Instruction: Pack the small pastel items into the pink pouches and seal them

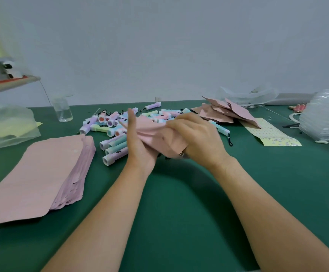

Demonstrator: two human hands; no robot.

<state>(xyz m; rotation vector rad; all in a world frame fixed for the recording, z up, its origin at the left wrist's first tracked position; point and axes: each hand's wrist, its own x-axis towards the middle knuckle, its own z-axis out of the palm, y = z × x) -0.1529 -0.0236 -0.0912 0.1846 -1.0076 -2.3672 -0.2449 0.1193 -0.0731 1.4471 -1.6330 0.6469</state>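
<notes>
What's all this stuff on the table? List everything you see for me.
table: one, green, under everything
pouch stack: one, pink, near left
pastel items: many, purple, blue, green, pink, heaped mid-table
held pouch: one, pink, between both hands
pouch pile: several, pink, back right
cup: one, clear, back left
patterned sheet: one, yellow, right
plastic bag: one, clear, far left
plastic stack: one, clear, far right
left hand: holds the pouch
right hand: grips the pouch

Clear bottle (62, 109) upright on green table (179, 203); yellow patterned sheet (269, 134) flat at right; clear bag (6, 126) left.
</notes>
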